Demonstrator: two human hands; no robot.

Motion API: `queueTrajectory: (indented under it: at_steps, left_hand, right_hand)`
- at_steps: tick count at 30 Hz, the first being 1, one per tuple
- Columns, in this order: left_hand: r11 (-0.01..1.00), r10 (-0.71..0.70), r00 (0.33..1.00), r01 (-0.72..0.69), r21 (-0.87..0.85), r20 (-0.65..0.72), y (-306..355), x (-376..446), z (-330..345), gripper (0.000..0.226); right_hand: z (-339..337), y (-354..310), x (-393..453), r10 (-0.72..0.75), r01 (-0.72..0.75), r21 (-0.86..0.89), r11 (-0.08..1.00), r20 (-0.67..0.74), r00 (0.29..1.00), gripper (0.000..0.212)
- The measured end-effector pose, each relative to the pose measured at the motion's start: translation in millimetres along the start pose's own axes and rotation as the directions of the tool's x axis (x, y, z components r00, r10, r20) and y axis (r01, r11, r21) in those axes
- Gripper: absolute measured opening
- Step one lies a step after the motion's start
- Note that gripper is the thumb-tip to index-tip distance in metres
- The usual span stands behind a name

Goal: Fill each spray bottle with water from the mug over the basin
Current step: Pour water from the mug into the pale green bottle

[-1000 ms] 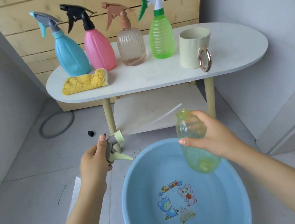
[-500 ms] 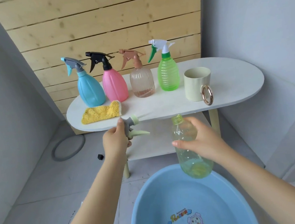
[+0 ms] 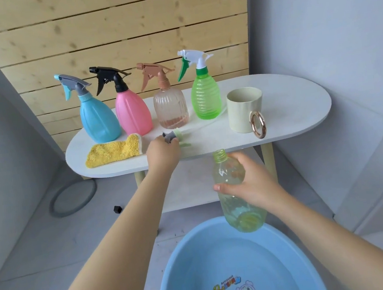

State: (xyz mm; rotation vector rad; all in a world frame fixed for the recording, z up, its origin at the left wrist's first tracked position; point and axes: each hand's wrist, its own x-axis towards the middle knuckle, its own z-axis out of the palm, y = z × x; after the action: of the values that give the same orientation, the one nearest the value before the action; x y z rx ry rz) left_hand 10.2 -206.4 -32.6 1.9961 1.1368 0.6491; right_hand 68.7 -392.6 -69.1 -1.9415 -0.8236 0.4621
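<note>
Our left hand (image 3: pixel 162 153) holds the grey and pale green spray top (image 3: pixel 172 136) on the white oval bench (image 3: pixel 301 113), near its front edge. Our right hand (image 3: pixel 249 183) grips the clear yellow-green plastic bottle (image 3: pixel 237 201) above the round blue plastic basin (image 3: pixel 181 277), below the front edge, where the cream mug (image 3: pixel 244 110) stands.

Uncapped clear yellow-green bottle (image 3: pixel 237 201) tilts above the blue basin (image 3: pixel 189 259); cream mug (image 3: pixel 244 111) stands upright on the table.

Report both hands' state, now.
Left hand: grip closed on the spray head, at the table.
Right hand: grip closed around the open bottle, above the basin.
</note>
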Motion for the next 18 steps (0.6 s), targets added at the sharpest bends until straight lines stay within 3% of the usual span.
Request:
queueTrajectory:
  at_steps: [3,6,11,12,14,16,18]
  left_hand:
    - [1.0,0.016,0.998,-0.016,-0.002,0.066,2,-5,1,0.014]
    - [0.992,0.125,0.991,-0.126,0.014,0.054,-3,-17,3,0.007]
    - [0.945,0.328,0.945,-0.328,0.003,0.005,-14,-55,6,0.041]
    - [0.939,0.345,0.936,-0.344,-0.031,0.066,-14,-64,5,0.043]
    - [0.953,0.303,0.894,-0.277,-0.124,0.328,-14,-79,2,0.051]
    - [0.958,0.286,0.78,-0.211,-0.196,0.556,-18,-88,2,0.063]
    - [0.952,0.292,0.705,-0.15,-0.267,0.646,-25,-90,6,0.076]
  right_hand:
    - [-1,2,-1,0.01,-0.01,0.003,1.0,0.007,1.0,0.075]
    - [-1,3,-2,0.015,-0.015,0.007,1.0,-0.004,1.0,0.077]
    - [-5,2,-2,-0.011,0.013,0.07,0.997,-0.02,1.0,0.076]
    - [-6,2,-1,-0.016,0.018,0.089,0.996,-0.015,1.0,0.075]
    - [-8,3,1,-0.007,0.006,0.142,0.99,0.009,1.0,0.075]
    - [-9,5,3,0.011,-0.019,0.221,0.975,0.039,0.999,0.078]
    - [-10,7,6,0.011,-0.03,0.263,0.964,0.073,0.997,0.084]
